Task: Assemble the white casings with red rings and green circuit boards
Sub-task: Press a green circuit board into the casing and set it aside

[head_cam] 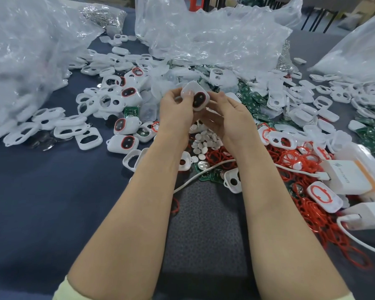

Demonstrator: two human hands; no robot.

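Both hands hold one white casing (195, 96) up over the table. The left hand (175, 109) pinches it and the right hand (227, 118) cups it. If they squeeze crooked, its red ring (199, 100) might pop out.

left hand (175, 109): grips white casing (198, 98), thumb on its upper edge
right hand (227, 118): holds same casing from the right
casing: red-rimmed window, raised above counter (41, 191)
red rings (290, 156): loose heap, right
green circuit boards (251, 100): pile beyond hands

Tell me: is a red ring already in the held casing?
In. A red ring lines the dark oval opening on the face of the casing.
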